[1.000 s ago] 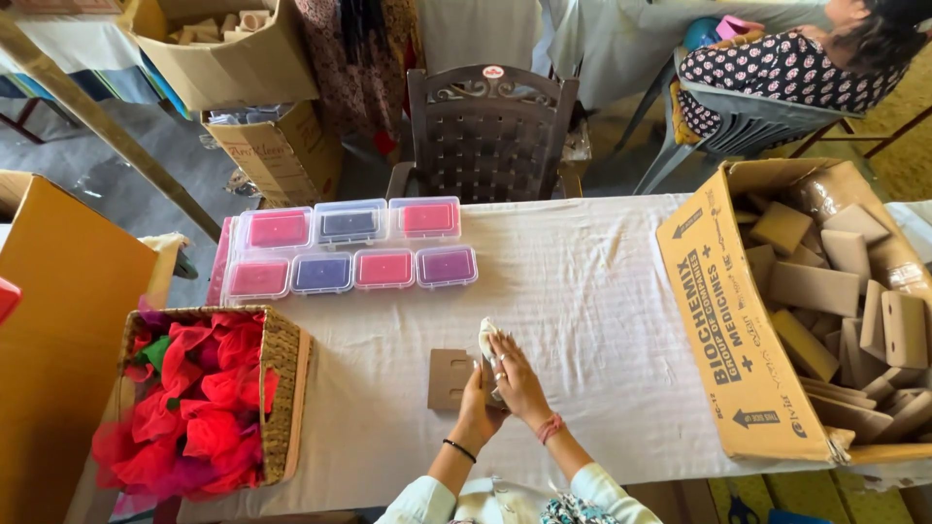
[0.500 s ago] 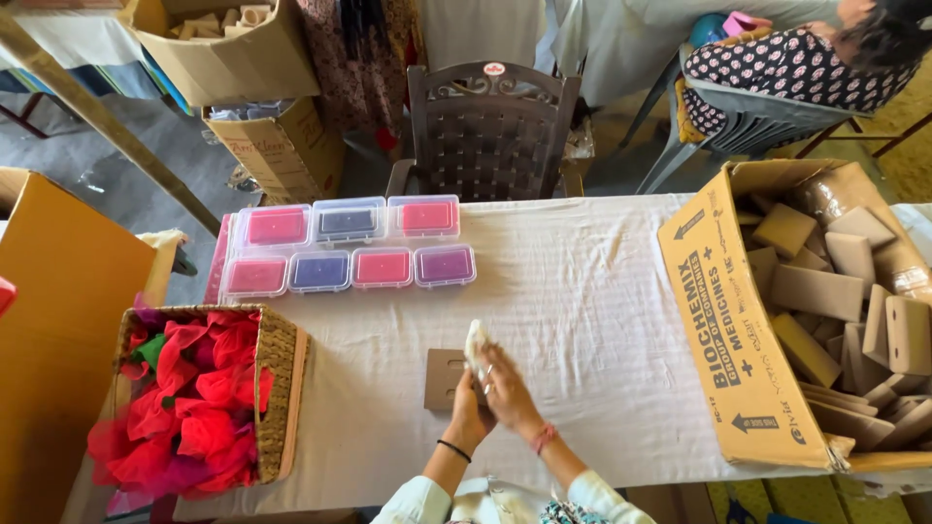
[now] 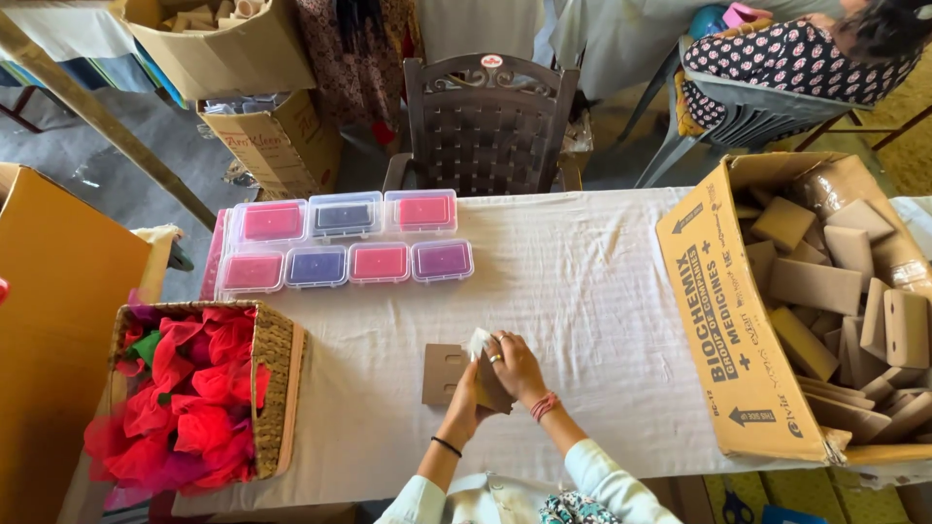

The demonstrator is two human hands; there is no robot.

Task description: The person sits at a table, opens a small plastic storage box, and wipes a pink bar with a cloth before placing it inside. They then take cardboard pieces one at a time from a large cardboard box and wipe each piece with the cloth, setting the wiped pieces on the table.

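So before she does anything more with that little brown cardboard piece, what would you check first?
1. Both hands on the cardboard piece: left hand and right hand grip it. Ok.
2. Flat cardboard blank beside the hands on the table: ok.
3. White item at the fingertips, fully tucked in: cannot tell.
4. Lidded plastic boxes shut and out of the way: ok.
5. Basket of red fabric within arm's reach: probably ok.

A white-clothed surface point(image 3: 582, 291) carries seven clear lidded boxes point(image 3: 345, 241); nearer than these, a wicker basket point(image 3: 282, 388) of red fabric, right of it a flat cardboard piece point(image 3: 442, 374), and far right an open carton point(image 3: 738, 320).
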